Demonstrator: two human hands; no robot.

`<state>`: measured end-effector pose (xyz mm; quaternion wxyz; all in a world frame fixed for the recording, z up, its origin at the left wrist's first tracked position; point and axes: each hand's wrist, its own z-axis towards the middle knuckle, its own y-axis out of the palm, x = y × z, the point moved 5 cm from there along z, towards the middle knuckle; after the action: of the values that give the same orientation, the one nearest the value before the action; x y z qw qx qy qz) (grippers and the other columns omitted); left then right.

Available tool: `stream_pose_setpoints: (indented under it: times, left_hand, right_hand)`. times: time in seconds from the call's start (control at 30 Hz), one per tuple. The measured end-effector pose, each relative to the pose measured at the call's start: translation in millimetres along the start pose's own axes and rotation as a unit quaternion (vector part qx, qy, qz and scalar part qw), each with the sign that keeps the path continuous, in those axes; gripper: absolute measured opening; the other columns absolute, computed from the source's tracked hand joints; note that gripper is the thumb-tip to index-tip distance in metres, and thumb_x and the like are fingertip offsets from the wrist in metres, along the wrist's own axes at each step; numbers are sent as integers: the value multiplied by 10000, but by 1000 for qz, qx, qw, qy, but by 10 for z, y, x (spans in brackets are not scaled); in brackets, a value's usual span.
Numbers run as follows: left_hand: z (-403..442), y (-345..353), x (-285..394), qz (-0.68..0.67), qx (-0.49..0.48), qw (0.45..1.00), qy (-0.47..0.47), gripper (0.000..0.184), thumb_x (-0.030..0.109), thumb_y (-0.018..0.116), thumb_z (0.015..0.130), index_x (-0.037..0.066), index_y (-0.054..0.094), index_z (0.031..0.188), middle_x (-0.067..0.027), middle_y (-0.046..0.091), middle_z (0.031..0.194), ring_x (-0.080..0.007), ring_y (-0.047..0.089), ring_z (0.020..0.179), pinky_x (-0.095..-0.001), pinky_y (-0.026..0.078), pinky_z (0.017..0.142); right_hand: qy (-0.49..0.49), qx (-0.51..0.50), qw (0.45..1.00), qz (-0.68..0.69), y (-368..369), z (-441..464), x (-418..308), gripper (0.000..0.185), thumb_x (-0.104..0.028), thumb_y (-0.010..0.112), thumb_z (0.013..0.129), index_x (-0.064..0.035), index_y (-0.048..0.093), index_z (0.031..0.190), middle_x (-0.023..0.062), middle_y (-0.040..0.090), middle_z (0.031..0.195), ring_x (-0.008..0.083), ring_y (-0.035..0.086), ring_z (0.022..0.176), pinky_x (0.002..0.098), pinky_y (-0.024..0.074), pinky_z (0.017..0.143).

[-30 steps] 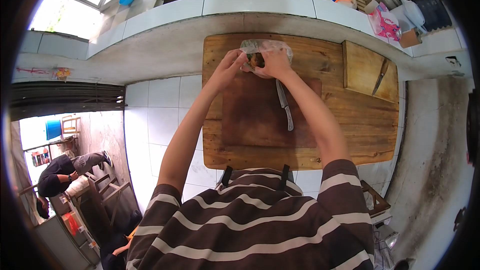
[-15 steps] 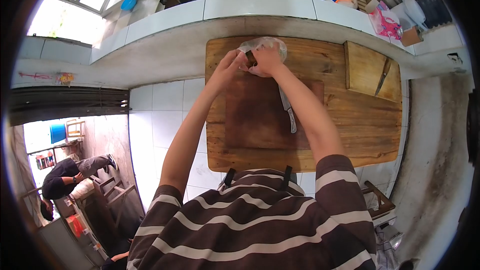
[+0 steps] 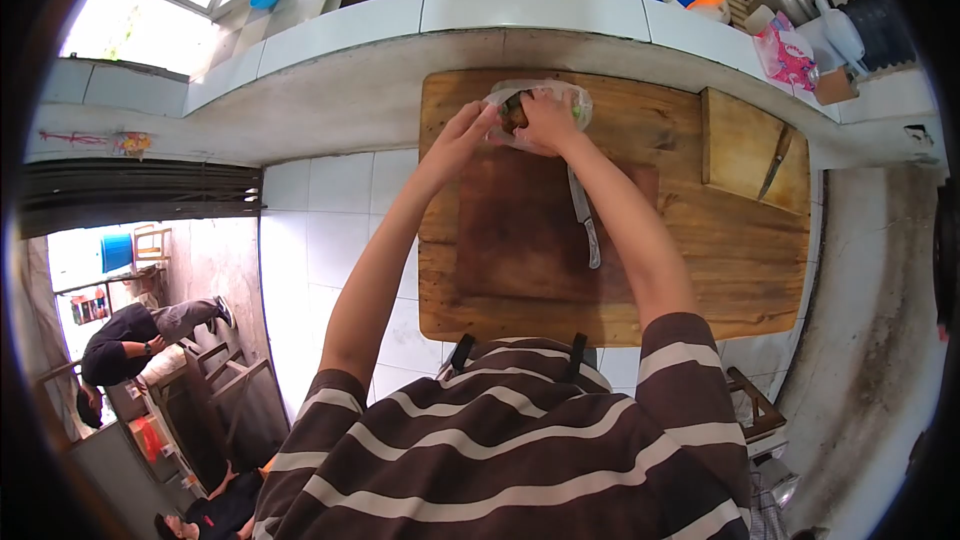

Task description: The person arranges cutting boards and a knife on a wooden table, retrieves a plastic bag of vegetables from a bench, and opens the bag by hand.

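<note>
A clear plastic bag lies at the far edge of the wooden table, its mouth spread apart. Something brown and dark green shows inside it; I cannot make out its kind. My left hand pinches the bag's left edge between thumb and fingers. On the right side of the mouth, my right hand is curled over the bag, with its fingertips partly hidden. Below my right wrist, a knife with a pale patterned handle lies on the dark brown board, its blade partly under my forearm.
A light cutting board with a smaller knife sits at the table's right. Behind runs a white tiled ledge bearing a pink packet. At the left, a person in dark clothes bends by a wooden bench; another person appears below.
The bag's mouth has opened wider, showing more of the brown contents. The view has shifted slightly, and a second person has come into sight at the lower left.
</note>
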<state>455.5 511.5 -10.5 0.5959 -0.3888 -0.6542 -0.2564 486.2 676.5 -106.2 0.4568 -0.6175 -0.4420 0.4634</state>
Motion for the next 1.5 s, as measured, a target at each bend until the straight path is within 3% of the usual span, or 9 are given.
stream_pose_setpoints:
  times: [0.1, 0.2, 0.4, 0.7, 0.87, 1.0, 1.07, 1.3, 1.5]
  left_hand:
    - [-6, -33, 33, 2, 0, 1000, 0, 446, 432, 399, 1063, 26, 581, 1086, -98, 593, 1298, -141, 611, 981, -315, 410, 986]
    - [-4, -67, 30, -12, 18, 1000, 7, 442, 427, 397, 1064, 24, 578, 1083, -102, 596, 1290, -149, 619, 958, -321, 419, 983]
    - [-50, -105, -172, -100, 90, 991, -10, 410, 406, 402, 1065, 34, 575, 1058, -100, 612, 1245, -167, 631, 915, -325, 462, 939]
    - [-173, 2, -312, -169, 121, 978, -13, 404, 406, 442, 1055, 36, 594, 1000, -43, 641, 1107, -121, 612, 855, -273, 475, 813]
    - [-195, -9, -339, -159, 98, 982, -26, 381, 388, 395, 1069, 60, 590, 1050, -75, 629, 1159, -151, 614, 891, -329, 485, 888]
    - [-191, 17, -306, -138, 81, 987, -32, 411, 407, 397, 1066, 60, 603, 1145, -40, 622, 997, -112, 576, 814, -277, 466, 806]
    - [-183, 68, -241, -163, 81, 983, -9, 432, 426, 411, 1060, 63, 606, 1189, -7, 605, 826, -79, 552, 752, -233, 445, 729]
    - [-91, 128, -155, -151, 59, 986, -41, 454, 418, 406, 1064, 61, 512, 1324, -2, 584, 780, -69, 531, 735, -217, 427, 709]
    - [7, 121, -153, -189, 35, 981, -5, 470, 401, 418, 1064, 58, 485, 1378, -3, 597, 820, -68, 532, 778, -223, 424, 737]
  right_hand:
    - [-2, -57, 998, 8, 7, 20, -49, 693, -462, 751, 759, -72, 544, 1293, 132, 597, 1283, 301, 538, 1240, 661, 260, 1029]
    - [0, 16, 1000, -16, -111, -111, -96, 687, -431, 767, 743, -61, 553, 1281, 133, 604, 1246, 313, 545, 1219, 618, 305, 1028]
    - [-86, 198, 945, 247, -868, -923, -147, 550, -253, 776, 767, -82, 563, 1245, 131, 560, 1217, 331, 555, 1140, 455, 439, 983]
    - [-86, 364, 894, 246, -1615, -1700, -400, 642, -79, 830, 682, -101, 560, 1264, 116, 534, 1189, 331, 542, 1075, 423, 488, 907]
    - [-102, 384, 888, 232, -1682, -1753, -433, 658, -70, 831, 673, -96, 552, 1268, 113, 527, 1184, 333, 544, 1062, 433, 489, 898]
    - [-86, 383, 891, 228, -1610, -1739, -392, 641, -103, 823, 695, -71, 535, 1267, 127, 507, 1184, 349, 543, 1059, 446, 494, 898]
    - [-38, 342, 905, 251, -1441, -1628, -326, 610, -124, 810, 712, -57, 545, 1257, 147, 510, 1193, 358, 522, 1104, 441, 475, 924]
    - [-33, 157, 971, 176, -484, -603, -112, 533, -182, 738, 789, 22, 531, 1235, 217, 503, 1247, 405, 485, 1200, 458, 433, 1007]
    - [1, 242, 965, 101, -521, -512, 59, 418, -136, 654, 852, 28, 544, 1221, 212, 555, 1191, 394, 558, 1127, 461, 481, 936]
